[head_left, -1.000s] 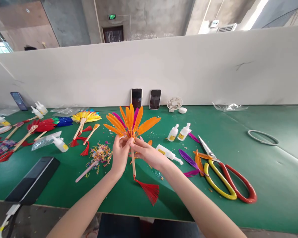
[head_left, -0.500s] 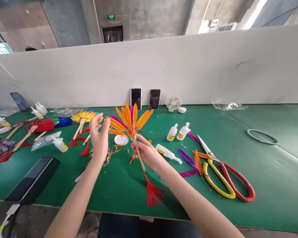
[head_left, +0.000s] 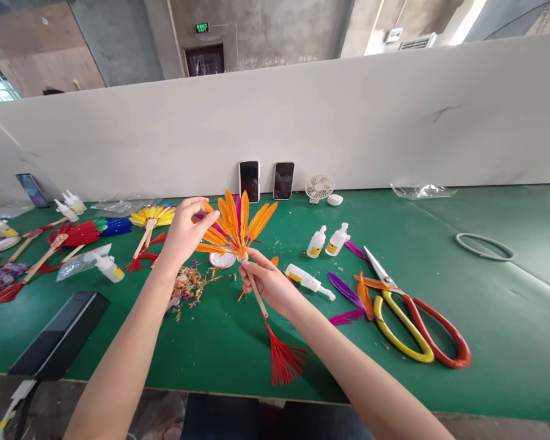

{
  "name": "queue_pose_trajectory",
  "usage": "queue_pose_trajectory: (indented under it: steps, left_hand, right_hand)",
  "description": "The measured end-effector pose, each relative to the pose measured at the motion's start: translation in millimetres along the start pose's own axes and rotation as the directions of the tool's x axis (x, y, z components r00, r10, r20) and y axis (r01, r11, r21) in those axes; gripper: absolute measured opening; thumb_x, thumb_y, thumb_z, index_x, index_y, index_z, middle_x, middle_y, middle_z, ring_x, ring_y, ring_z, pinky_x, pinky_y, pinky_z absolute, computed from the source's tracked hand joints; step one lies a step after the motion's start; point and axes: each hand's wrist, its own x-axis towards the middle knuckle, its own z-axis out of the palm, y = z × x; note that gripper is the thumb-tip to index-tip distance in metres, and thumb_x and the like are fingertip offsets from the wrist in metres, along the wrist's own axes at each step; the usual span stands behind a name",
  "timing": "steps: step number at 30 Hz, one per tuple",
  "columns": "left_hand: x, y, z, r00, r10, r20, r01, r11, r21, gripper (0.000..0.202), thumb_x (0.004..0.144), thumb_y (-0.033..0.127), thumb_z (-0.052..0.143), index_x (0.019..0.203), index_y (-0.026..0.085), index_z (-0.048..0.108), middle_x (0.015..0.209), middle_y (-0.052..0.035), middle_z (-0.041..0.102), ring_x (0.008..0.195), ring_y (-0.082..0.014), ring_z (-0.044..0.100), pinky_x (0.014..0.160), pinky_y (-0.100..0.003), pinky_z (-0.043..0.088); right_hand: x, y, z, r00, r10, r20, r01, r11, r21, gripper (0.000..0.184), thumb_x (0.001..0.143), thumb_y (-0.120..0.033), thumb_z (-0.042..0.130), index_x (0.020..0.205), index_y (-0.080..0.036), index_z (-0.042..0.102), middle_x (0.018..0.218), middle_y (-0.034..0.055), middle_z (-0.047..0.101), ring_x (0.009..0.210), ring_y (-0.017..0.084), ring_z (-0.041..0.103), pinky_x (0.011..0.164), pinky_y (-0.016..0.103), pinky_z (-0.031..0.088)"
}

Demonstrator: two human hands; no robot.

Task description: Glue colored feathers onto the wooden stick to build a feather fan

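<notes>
A feather fan (head_left: 236, 223) with orange and purple feathers, a wooden handle and a red tassel (head_left: 285, 357) is held up over the table. My right hand (head_left: 268, 278) is closed round its handle, just below the feathers. At the fan's left side, my left hand (head_left: 190, 229) has its thumb and fingers closed around the outer feathers; the exact contact is partly hidden. Behind the fan lies a small round white dish (head_left: 222, 259). Loose purple feathers (head_left: 346, 289) and an orange feather (head_left: 364, 296) lie to the right, by large scissors (head_left: 406, 315) with one yellow and one red handle.
Small white glue bottles (head_left: 317, 241) stand behind, and another bottle (head_left: 309, 281) lies on its side. Colourful scraps (head_left: 190, 286) are heaped left of centre. Finished-looking fans (head_left: 152, 219), a black box (head_left: 59, 336), phones (head_left: 249, 181) and a small fan (head_left: 319, 188) surround the area.
My left hand has moved from open beside the fan onto its left feathers, fingers closing there. My right hand keeps its grip on the handle. The view has shifted slightly.
</notes>
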Motion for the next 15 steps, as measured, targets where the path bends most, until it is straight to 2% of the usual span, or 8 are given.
queue_pose_trajectory:
  steps: [4,9,15]
  left_hand:
    - [-2.5,1.7,0.4,1.000,0.000,-0.023,0.000,1.000,-0.016,0.020,0.072,0.033,0.060,0.061,0.019,0.051,0.105,-0.0075,0.059,0.107,-0.0227,0.053,0.098,-0.040,0.034]
    - [-3.8,4.0,2.0,0.999,-0.032,-0.025,0.029,0.993,-0.118,0.019,0.072,0.032,0.060,0.061,0.019,0.051,0.104,-0.0074,0.059,0.107,-0.0224,0.052,0.096,-0.038,0.036]
    - [-4.9,6.7,7.0,0.981,-0.193,-0.023,0.174,0.927,-0.333,0.013,0.068,0.030,0.063,0.066,0.017,0.061,0.100,-0.0074,0.061,0.098,-0.0215,0.055,0.092,-0.037,0.039]
  right_hand:
    - [1.3,0.1,-1.3,1.000,0.013,0.007,-0.013,1.000,0.025,0.029,0.062,-0.033,0.065,0.083,-0.024,0.049,0.055,-0.0089,0.047,0.046,0.007,0.040,0.050,0.024,0.028]
    - [0.6,-1.4,-0.1,1.000,-0.005,0.009,0.005,1.000,0.028,0.028,0.062,-0.032,0.064,0.083,-0.023,0.048,0.054,-0.0086,0.046,0.046,0.007,0.040,0.048,0.024,0.028]
    - [-0.6,-3.1,1.6,1.000,-0.012,0.014,0.011,0.999,0.037,0.027,0.062,-0.031,0.063,0.084,-0.023,0.049,0.055,-0.0087,0.044,0.045,0.007,0.038,0.047,0.023,0.026]
